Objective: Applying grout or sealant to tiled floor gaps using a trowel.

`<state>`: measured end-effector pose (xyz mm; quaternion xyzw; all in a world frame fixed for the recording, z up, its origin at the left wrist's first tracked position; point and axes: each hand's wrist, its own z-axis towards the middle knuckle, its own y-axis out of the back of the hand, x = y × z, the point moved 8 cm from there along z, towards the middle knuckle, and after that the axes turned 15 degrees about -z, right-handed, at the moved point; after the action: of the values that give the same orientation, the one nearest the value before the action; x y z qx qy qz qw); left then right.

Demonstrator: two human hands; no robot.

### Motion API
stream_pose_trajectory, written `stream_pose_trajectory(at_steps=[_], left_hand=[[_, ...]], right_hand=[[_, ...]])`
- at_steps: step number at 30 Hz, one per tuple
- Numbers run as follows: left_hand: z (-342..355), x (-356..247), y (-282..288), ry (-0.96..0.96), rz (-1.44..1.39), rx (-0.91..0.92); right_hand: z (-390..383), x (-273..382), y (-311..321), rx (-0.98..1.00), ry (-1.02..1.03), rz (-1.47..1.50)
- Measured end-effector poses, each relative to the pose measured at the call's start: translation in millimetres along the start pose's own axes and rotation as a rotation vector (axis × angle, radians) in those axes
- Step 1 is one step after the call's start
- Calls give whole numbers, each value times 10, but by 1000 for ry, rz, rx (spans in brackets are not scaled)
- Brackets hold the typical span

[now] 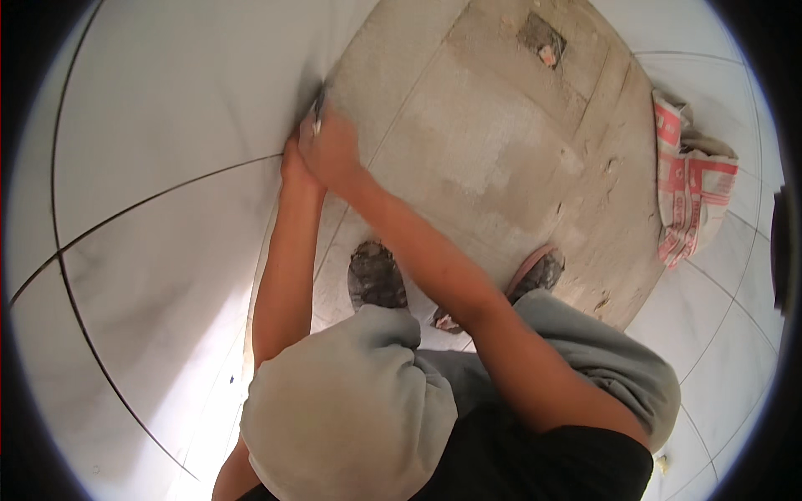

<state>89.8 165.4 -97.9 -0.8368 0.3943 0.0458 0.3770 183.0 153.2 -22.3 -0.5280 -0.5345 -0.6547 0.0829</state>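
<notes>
We look down over our bent knees [347, 409] toward a pale tiled wall [167, 92] on the left. At its foot, our right hand [332, 150], blurred, is curled around a thin dark tool [319, 102]. Our left hand [294, 164] is close against it; we cannot tell how open it is or what it holds. A square hole [535, 32] in the dusty floor [493, 125] contains a pinkish chunk [547, 55]. Well to the right slumps a crumpled red-and-white sack [687, 196], its contents hidden from us.
</notes>
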Motion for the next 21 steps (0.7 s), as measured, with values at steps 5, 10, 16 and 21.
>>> stream_pose_trajectory(at_steps=[5, 10, 16, 21], left_hand=[[6, 200, 21, 26, -184, 121], [337, 88, 128, 20, 132, -7], [212, 119, -135, 59, -14, 29], [11, 329, -325, -28, 12, -33]], right_hand=[[-157, -61, 89, -94, 165, 56], [138, -67, 26, 31, 144, -111], [394, -51, 92, 77, 85, -35], [254, -258, 253, -213, 188, 9]])
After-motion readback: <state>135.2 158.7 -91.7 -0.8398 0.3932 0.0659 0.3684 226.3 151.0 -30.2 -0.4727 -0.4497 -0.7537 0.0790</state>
